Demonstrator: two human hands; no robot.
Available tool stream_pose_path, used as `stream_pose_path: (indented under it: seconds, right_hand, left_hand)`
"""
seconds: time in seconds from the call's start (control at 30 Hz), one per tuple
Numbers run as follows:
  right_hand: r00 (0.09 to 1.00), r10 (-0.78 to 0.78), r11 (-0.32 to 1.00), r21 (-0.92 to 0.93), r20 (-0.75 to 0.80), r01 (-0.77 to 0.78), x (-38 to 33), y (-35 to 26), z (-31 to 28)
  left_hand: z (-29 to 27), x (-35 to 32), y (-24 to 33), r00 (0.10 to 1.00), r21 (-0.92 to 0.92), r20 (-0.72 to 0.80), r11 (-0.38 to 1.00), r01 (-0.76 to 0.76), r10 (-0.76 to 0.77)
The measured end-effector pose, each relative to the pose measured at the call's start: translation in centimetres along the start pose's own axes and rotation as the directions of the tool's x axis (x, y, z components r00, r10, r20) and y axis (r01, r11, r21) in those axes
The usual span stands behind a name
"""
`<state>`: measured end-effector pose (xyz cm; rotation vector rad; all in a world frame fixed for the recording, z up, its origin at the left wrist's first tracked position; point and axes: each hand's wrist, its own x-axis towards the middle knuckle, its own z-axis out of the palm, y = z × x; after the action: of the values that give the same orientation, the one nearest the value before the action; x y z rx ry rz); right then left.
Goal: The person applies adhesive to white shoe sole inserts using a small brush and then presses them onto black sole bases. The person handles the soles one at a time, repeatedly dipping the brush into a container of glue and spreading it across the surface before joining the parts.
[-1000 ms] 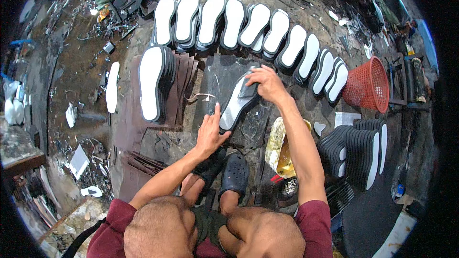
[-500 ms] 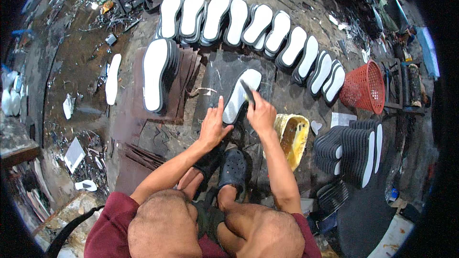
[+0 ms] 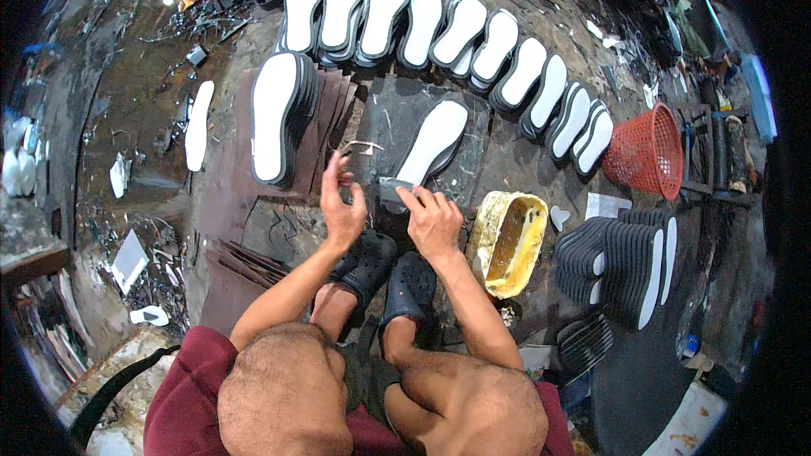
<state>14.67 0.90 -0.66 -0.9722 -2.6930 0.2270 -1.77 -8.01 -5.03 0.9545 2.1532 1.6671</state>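
A white-topped shoe sole (image 3: pixel 435 137) lies slanted on a dark mat (image 3: pixel 393 105) in front of me. My right hand (image 3: pixel 435 221) is closed on a flat greyish spreader (image 3: pixel 390 188), whose blade is at the near end of the sole. Left of it, my left hand (image 3: pixel 343 211) is raised with its fingers apart and bent, holding nothing that I can see. To the right of my right hand stands a yellow-crusted tub (image 3: pixel 483 257) with brownish-yellow stuff inside.
Stacks of white-topped soles (image 3: pixel 387 17) form an arc at the far side. Another stack (image 3: pixel 275 118) rests on brown sheets (image 3: pixel 334 131) at left. A red basket (image 3: pixel 642 152) and more dark soles (image 3: pixel 629 274) are at right. My clogs (image 3: pixel 411 287) are close below my hands.
My right hand has drawn the spreader from the sole's middle to its near end. My left hand has lifted off the sole and moved left.
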Motion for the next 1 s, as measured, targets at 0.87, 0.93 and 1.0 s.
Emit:
stream_pose_path:
  seconds: [0.87, 0.93, 1.0]
  right_hand:
    - [0.621, 0.721, 0.591, 0.742, -0.308, -0.318, -0.1, 2.8, -12.7]
    - [0.641, 0.715, 0.593, 0.728, -0.279, -0.344, 0.6, 3.6, -12.3]
    - [0.693, 0.707, 0.567, 0.698, -0.141, -0.438, 2.4, 5.3, -11.1]
  left_hand:
    - [13.0, 23.4, 6.0, 0.962, 0.539, 0.268, 0.822, -0.186, 0.042]
    - [11.8, 20.9, 4.9, 0.937, 0.401, 0.269, 0.858, -0.321, 0.224]
    - [9.5, 15.1, 4.2, 0.910, 0.218, 0.256, 0.897, -0.384, 0.327]
